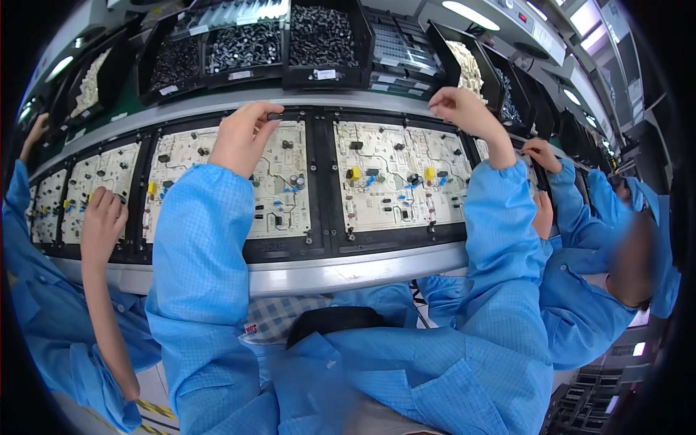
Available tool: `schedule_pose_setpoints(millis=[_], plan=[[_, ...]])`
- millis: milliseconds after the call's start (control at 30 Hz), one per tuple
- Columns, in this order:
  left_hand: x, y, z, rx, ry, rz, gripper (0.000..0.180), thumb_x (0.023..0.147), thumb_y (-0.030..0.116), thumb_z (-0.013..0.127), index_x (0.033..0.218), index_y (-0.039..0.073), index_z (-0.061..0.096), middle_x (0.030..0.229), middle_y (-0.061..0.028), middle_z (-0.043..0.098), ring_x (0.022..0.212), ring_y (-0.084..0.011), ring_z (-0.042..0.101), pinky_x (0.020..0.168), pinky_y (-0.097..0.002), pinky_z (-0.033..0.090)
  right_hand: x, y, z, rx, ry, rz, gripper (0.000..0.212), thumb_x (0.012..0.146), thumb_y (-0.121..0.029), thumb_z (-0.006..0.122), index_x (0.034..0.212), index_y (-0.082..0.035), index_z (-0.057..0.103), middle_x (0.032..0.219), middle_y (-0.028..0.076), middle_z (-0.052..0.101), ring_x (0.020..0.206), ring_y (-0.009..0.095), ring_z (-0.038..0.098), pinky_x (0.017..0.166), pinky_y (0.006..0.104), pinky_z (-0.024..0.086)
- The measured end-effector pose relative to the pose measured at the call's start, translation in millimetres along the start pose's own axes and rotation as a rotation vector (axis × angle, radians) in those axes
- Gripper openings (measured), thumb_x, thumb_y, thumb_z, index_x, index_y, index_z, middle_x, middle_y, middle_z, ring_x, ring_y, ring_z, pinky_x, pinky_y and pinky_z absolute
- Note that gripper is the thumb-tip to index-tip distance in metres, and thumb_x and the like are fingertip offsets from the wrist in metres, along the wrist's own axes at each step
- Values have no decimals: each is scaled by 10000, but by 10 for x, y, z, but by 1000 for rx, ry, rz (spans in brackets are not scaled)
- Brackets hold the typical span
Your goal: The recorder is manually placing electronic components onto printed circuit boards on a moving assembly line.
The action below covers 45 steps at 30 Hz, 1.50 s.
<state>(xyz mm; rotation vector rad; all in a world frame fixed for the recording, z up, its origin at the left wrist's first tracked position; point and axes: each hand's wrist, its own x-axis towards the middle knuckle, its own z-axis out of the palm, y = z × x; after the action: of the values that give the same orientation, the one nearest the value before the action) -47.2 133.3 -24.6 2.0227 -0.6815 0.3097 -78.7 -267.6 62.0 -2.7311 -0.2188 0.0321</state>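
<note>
My left hand (pixel 243 138) is over the upper part of a pale circuit board (pixel 286 130), its thumb and fingers pinched on a small black component (pixel 274 116). The forearm hides much of that board. My right hand (pixel 470 116) is raised above the upper right corner of a second circuit board (pixel 370 206), its fingers curled together. Whatever those fingertips hold, if anything, is too small to make out. Both boards sit in black frames (pixel 330 210) and carry yellow, blue and black parts.
Black bins of small dark parts (pixel 322 36) line the back, beside stacked clear-lidded trays (pixel 406 47) and a bin of cream parts (pixel 464 61). A metal rail (pixel 355 277) borders the near edge. Co-workers' hands (pixel 104 221) work at the left and right (pixel 542 154).
</note>
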Motion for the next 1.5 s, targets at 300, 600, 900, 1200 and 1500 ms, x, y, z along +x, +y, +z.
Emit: schedule_pose_setpoints(millis=[300,600,900,1200,1500], plan=[[309,635,525,-404,-417,-111,215,879,133,642,1062,23,669,903,-76,688,819,-131,634,750,-270,508,-330,258,379,216,-85,32,126,814,-65,674,899,24,647,755,35,641,682,86,564,637,236,468],[358,1220,1156,-418,-403,127,223,914,55,548,1121,44,630,979,-79,587,874,-143,604,775,-268,476,-402,292,425,265,-34,-17,183,791,-35,648,969,-10,685,753,53,640,689,122,573,663,256,481],[165,983,1375,-412,-595,-91,229,965,139,486,1133,40,607,926,-82,539,807,-152,537,758,-283,455,-404,352,363,290,-36,-45,190,774,42,678,956,9,634,825,15,613,760,66,551,688,209,463],[206,974,1397,-544,-620,-223,239,978,215,502,1037,32,644,884,-74,612,772,-134,592,727,-275,498,-419,365,453,210,-4,-159,190,780,-61,693,969,-46,713,836,66,667,742,157,611,670,278,491],[223,1022,1442,-694,-550,-299,190,930,115,586,1068,10,664,870,-56,664,763,-93,603,730,-239,517,-430,332,477,154,-55,-97,201,821,-63,677,1020,-51,705,892,44,644,763,112,557,695,254,456]])
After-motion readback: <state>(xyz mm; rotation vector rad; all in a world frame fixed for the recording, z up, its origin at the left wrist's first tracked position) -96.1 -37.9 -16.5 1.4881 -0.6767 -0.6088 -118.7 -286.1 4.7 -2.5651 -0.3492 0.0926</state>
